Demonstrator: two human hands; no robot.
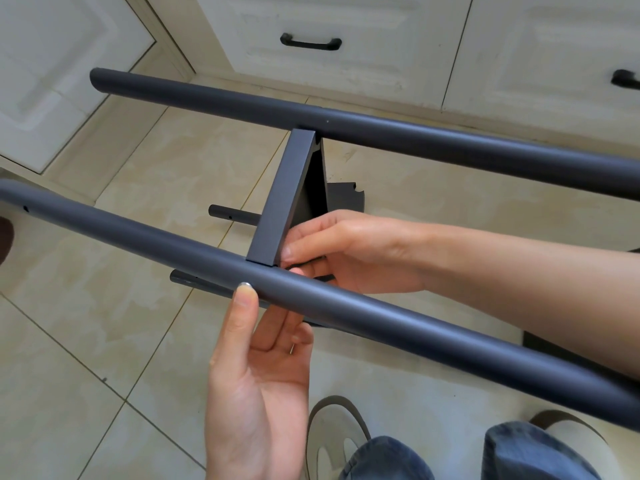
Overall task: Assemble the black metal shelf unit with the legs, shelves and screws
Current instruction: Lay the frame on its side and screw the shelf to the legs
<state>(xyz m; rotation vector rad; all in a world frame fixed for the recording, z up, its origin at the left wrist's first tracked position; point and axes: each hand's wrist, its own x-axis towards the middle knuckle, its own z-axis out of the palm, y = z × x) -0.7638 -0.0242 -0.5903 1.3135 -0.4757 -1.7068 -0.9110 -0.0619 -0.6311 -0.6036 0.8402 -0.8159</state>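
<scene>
A black metal frame is held above the tiled floor (pixel 104 341), in front of white cabinets (pixel 329 36) along the floor's far edge. Two long round legs run across the view: the far leg (pixel 346 121) and the near leg (pixel 346 311), joined by a flat shelf edge (pixel 282 199) that spans between them. A screw (pixel 245 284) is seated in the near leg, just below where the shelf edge meets it.

The left hand (pixel 258 372) is raised from below, palm up; its index fingertip is pressed against the screw head while the remaining fingers are loosely curled behind the leg, gripping nothing that can be seen. This looks meant to keep the screw from dropping out of its hole. The right hand (pixel 349 252) is brought in from the right, its fingers (pixel 294 252) closed in a pinch at the corner where shelf and leg meet, probably to keep the holes aligned or to hold a nut; what exactly is pinched cannot be told.

Two shorter tubes (pixel 232 213) lie on the floor beneath the frame. The screw appears only started, not yet driven home.
</scene>
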